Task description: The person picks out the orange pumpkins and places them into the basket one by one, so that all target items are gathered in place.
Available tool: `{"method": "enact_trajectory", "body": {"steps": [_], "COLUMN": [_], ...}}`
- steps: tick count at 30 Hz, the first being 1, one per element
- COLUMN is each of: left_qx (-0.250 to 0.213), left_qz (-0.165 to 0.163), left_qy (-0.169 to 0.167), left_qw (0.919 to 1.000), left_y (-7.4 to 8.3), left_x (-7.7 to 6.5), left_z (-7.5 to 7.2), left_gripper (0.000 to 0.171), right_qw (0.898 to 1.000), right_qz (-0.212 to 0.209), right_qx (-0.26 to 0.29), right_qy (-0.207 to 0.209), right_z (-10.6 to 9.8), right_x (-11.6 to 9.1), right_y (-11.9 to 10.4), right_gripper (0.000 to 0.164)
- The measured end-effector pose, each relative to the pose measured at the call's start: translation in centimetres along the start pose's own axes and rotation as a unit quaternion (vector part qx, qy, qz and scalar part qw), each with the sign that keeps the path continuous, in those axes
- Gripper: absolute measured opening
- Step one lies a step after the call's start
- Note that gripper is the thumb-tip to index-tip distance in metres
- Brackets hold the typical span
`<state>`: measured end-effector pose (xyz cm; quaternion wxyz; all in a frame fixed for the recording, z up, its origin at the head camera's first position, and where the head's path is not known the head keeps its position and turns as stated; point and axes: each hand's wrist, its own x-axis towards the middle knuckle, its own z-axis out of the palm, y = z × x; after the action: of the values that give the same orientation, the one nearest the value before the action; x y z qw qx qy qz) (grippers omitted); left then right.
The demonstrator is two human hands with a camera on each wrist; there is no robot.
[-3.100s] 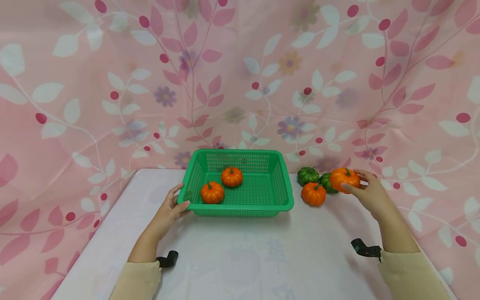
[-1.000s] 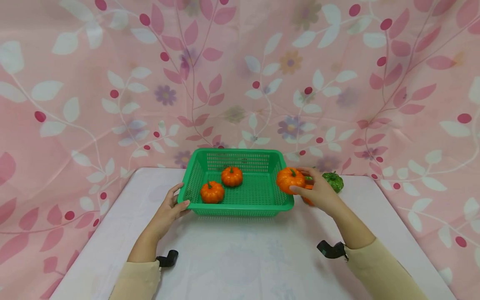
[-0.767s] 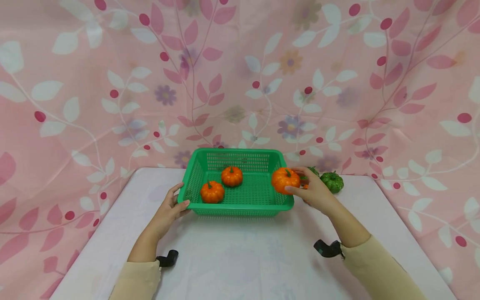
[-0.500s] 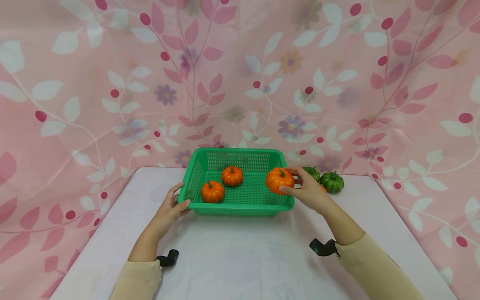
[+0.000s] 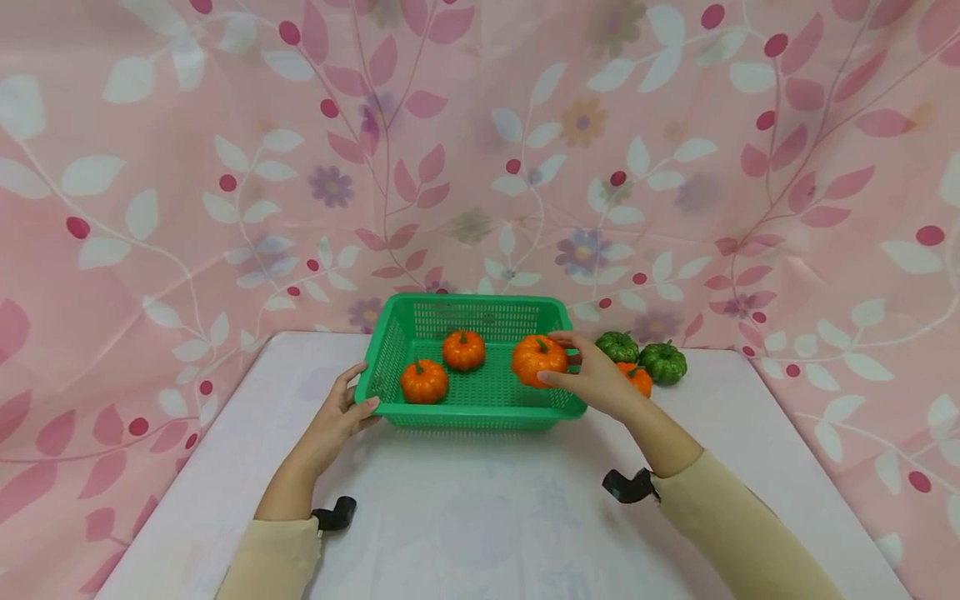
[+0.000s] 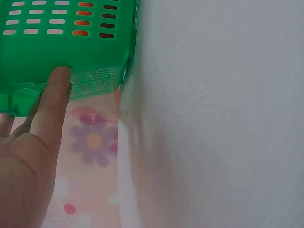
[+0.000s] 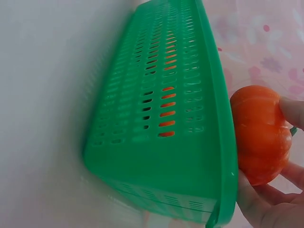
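A green plastic basket (image 5: 480, 412) with slotted walls stands on the white table, two small orange pumpkins (image 5: 424, 382) inside its left half. At its front left corner my left hand (image 5: 330, 429) holds the basket, thumb on the front and fingers along the left side. In the left wrist view a fairly straight digit of the left hand (image 6: 35, 147) touches the green wall. My right hand (image 5: 600, 379) grips another orange pumpkin (image 5: 538, 362) between thumb and fingers, over the basket's right part. The right wrist view shows this pumpkin (image 7: 261, 135) above the rim.
To the right of the basket sit two green pumpkins (image 5: 663, 363) and one orange pumpkin (image 5: 637, 380), partly behind the right hand. A pink floral cloth (image 5: 480, 167) hangs behind the table (image 5: 480, 517). A black device (image 5: 628, 486) is strapped at each wrist.
My right hand has picked the pumpkin from the group at right and carried it left, over the basket. My left hand stays at the basket's corner.
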<state>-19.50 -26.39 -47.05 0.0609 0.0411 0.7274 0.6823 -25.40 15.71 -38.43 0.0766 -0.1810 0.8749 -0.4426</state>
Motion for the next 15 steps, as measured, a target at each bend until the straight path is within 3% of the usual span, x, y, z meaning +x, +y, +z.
{"method": "enact_trajectory", "body": {"steps": [15], "left_qx": [-0.003], "left_qz": [0.001], "left_qy": [0.005], "left_qw": [1.0000], "left_y": [0.2], "left_x": [-0.1], "left_z": [0.1], "left_gripper": [0.078], "right_qw": [1.000], "right_qz": [-0.001], "right_qx": [-0.019], "right_qy": [-0.019], "right_z": [2.0], "right_x": [2.4], "right_y": [0.0], "right_gripper": [0.070]}}
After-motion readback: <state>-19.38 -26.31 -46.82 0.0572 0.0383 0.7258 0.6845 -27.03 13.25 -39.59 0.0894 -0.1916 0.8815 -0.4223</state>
